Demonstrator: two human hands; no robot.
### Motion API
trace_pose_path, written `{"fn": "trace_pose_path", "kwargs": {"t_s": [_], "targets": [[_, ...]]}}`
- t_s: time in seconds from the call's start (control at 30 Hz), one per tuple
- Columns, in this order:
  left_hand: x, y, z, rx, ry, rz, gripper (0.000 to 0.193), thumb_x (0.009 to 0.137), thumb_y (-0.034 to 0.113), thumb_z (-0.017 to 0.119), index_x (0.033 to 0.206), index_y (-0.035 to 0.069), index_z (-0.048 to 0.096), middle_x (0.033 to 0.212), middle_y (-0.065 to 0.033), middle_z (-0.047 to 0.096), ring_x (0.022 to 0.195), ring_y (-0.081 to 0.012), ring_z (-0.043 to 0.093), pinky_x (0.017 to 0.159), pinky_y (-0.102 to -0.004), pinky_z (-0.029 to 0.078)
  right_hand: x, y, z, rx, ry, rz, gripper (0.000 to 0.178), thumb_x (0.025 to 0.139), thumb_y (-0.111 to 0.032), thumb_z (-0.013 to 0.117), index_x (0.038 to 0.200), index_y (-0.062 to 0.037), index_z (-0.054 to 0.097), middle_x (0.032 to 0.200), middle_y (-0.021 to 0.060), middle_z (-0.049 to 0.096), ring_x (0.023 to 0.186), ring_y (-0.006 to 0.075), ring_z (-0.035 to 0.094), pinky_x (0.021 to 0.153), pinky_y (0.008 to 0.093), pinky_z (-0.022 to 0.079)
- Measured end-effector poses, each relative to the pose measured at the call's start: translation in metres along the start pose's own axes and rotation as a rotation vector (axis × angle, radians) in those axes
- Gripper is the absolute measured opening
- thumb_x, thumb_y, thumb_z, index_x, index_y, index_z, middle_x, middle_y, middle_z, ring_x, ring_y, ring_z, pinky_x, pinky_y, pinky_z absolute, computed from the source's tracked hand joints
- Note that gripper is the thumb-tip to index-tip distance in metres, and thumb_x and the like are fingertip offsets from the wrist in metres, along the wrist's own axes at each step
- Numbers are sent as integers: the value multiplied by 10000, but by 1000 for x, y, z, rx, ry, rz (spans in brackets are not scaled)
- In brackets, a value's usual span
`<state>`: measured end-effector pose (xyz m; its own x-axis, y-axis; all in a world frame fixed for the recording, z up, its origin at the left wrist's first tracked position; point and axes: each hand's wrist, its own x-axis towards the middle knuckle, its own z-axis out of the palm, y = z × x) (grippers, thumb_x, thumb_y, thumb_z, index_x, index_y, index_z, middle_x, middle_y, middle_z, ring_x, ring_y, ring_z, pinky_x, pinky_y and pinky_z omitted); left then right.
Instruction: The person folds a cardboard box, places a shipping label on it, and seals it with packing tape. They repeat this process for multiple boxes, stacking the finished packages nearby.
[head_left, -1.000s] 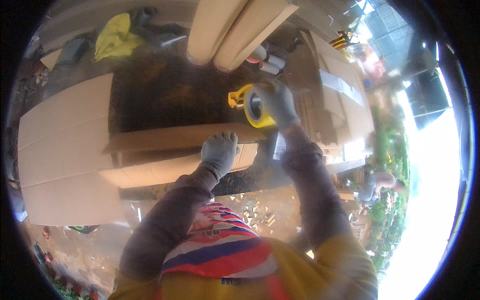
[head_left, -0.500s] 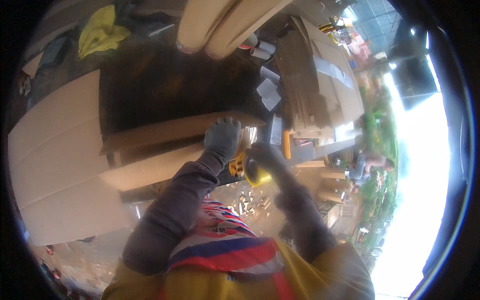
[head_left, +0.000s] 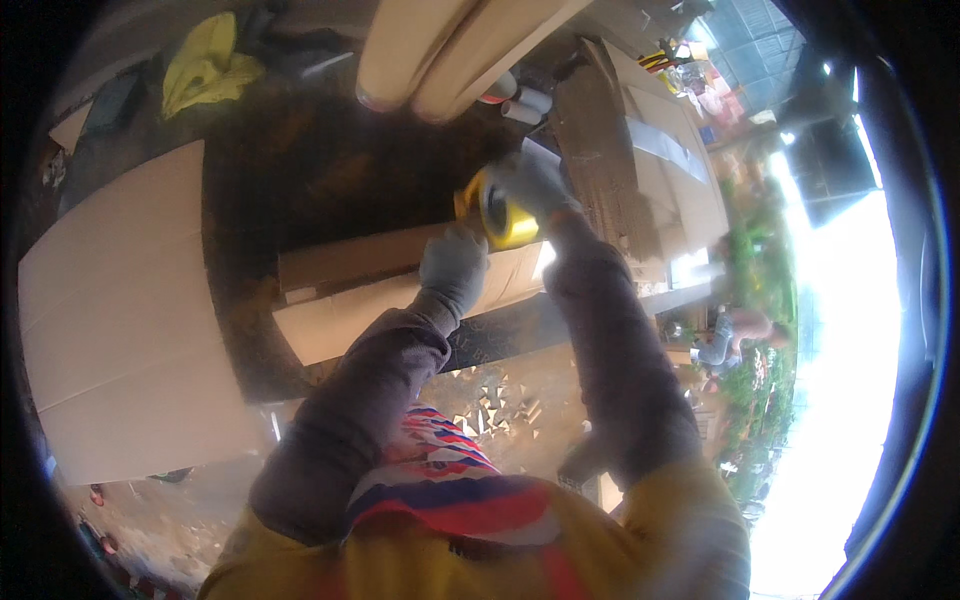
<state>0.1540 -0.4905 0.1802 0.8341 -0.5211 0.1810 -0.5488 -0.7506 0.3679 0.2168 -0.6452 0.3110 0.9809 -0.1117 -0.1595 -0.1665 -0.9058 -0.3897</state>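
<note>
Gloved in grey, my right hand (head_left: 532, 188) grips a yellow tape dispenser (head_left: 508, 222) by its far side. The dispenser is at the right end of a long, narrow cardboard carton (head_left: 400, 312), close to my left hand (head_left: 455, 266). That hand, in a light grey glove, is closed on the carton's upper edge; its fingertips are partly hidden. A brown cardboard flap (head_left: 350, 258) runs along the carton's far side. Whether the tape touches the carton I cannot tell.
A large flat cardboard sheet (head_left: 125, 320) lies to the left. Two tall cardboard rolls (head_left: 410, 60) stand at the far side, near a yellow cloth (head_left: 208, 68). Stacked cardboard (head_left: 665, 160) is on the right. Wood scraps (head_left: 490, 405) litter the floor; a person (head_left: 735, 335) is farther right.
The tape dispenser and my right hand have moved from the carton's near side up to its far side. The carton has shifted right, and my left hand has moved slightly nearer.
</note>
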Motion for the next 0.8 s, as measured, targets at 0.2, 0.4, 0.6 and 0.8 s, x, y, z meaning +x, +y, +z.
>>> {"fn": "trace_pose_path", "kwargs": {"t_s": [0.2,0.4,0.6,0.8], "targets": [[0,-3,-4,1,79,3,254,802,326,677,930,111,631,900,-63,624,852,-228,613,646,-409,481,-121,16,-56,175,-305,75,198,906,-162,618,1022,-21,694,1048,134,679,946,222,654,818,342,511],[-1,-2,7,-71,55,34,213,837,299,640,918,102,622,909,-67,624,848,-259,613,674,-419,487,-231,17,-50,460,-10,274,293,932,-224,589,1104,4,657,1146,150,660,1063,234,642,936,357,510],[-11,-13,10,-623,595,206,249,854,337,648,970,118,630,946,-81,644,891,-303,624,734,-450,503,-225,24,-5,974,334,167,457,972,-367,466,1188,15,593,1159,159,644,1055,246,640,892,357,536],[-22,-9,-4,-736,443,101,427,738,465,761,951,115,639,912,-75,648,878,-304,634,720,-442,507,-217,23,32,1393,493,278,468,1010,-379,389,1207,6,568,1151,154,636,1023,238,641,832,329,561]]}}
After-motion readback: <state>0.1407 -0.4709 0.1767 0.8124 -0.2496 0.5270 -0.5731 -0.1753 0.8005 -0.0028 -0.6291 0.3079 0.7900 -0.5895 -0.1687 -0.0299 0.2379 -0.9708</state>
